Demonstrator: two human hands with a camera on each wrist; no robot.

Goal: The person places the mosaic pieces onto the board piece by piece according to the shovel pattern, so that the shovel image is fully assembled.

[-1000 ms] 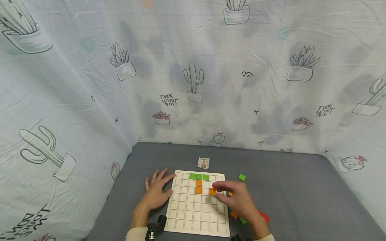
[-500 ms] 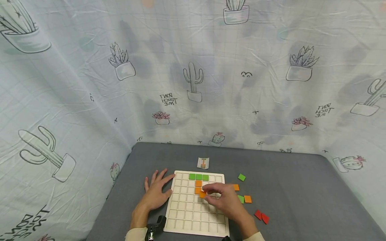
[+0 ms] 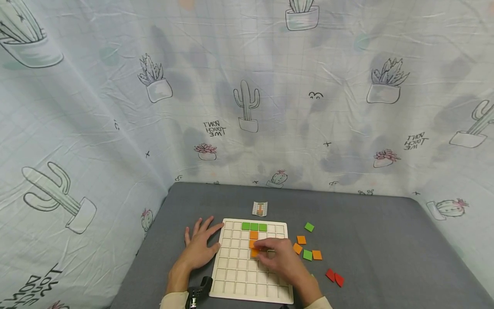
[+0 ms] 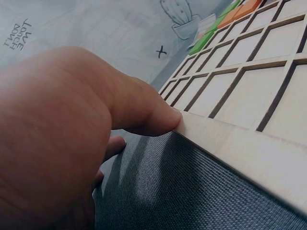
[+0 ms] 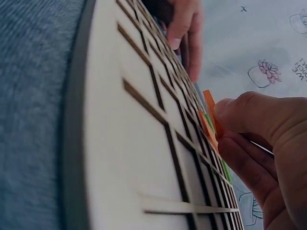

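Note:
A pale wooden grid board (image 3: pixel 232 274) lies on the table. My right hand (image 3: pixel 281 257) pinches an orange square tile (image 3: pixel 254 253) between thumb and fingers, just below two orange tiles (image 3: pixel 253 235) in the board. In the right wrist view this orange tile (image 5: pixel 212 111) stands tilted above the grid; whether its lower edge touches the board I cannot tell. Several green tiles (image 3: pixel 254 226) form a row in the board's top line. With fingers spread, my left hand (image 3: pixel 197 249) rests at the board's left side, its thumb (image 4: pixel 160 115) touching the wooden rim.
Right of the board lie loose tiles: green (image 3: pixel 309 227), orange (image 3: pixel 317 255) and red (image 3: pixel 334 277), several in all. A small printed card (image 3: pixel 260 209) lies beyond the board's far edge. Patterned cloth (image 3: pixel 285 146) hangs behind the grey table (image 3: pixel 370 249).
My right hand has moved left across the board, carrying the orange tile to the square below the two orange ones. The left hand has stayed in place.

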